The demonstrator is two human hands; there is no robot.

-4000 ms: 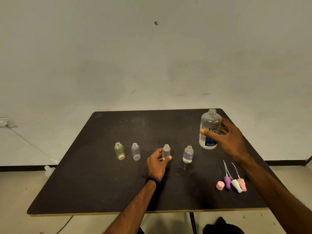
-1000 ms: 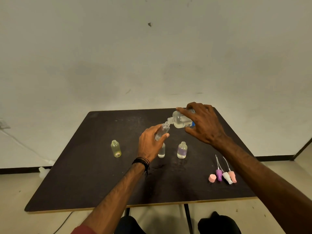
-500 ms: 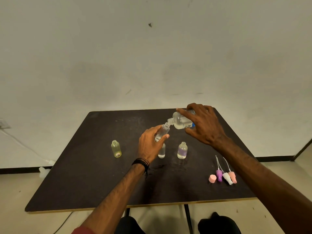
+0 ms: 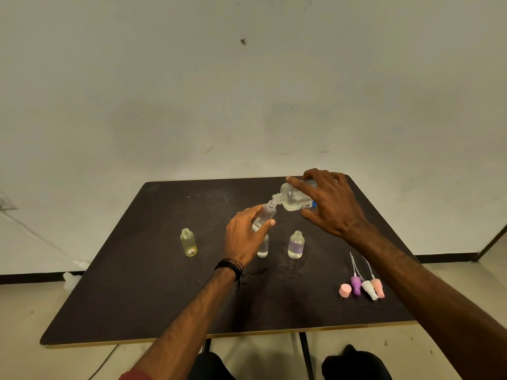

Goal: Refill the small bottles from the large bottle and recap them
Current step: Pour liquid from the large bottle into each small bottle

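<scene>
Above the middle of the dark table [image 4: 137, 297], the two bottle mouths meet. The right hand [image 4: 333, 207] grasps the large bottle [image 4: 295, 197] round its body and holds it tipped nearly flat, long axis running right to left, neck pointing left and slightly down. The left hand [image 4: 244, 237] grips a small clear bottle [image 4: 264, 217] tilted so that its mouth leans up and right, touching or just under the large bottle's neck. Keeping that neck-to-mouth line is, I judge, what the pour depends on; any sideways drift would likely spill onto the table.

A little clear liquid shows low in the held bottle, and some lies along the lower side of the large one. Three small bottles stand uncapped: a yellow bottle [image 4: 188, 242] at left, a clear one [image 4: 262, 246] partly hidden behind the left hand, and a purple-tinted bottle [image 4: 296, 244] beside it. Four caps [image 4: 362, 287] lie near the right forearm, none fitted yet.
</scene>
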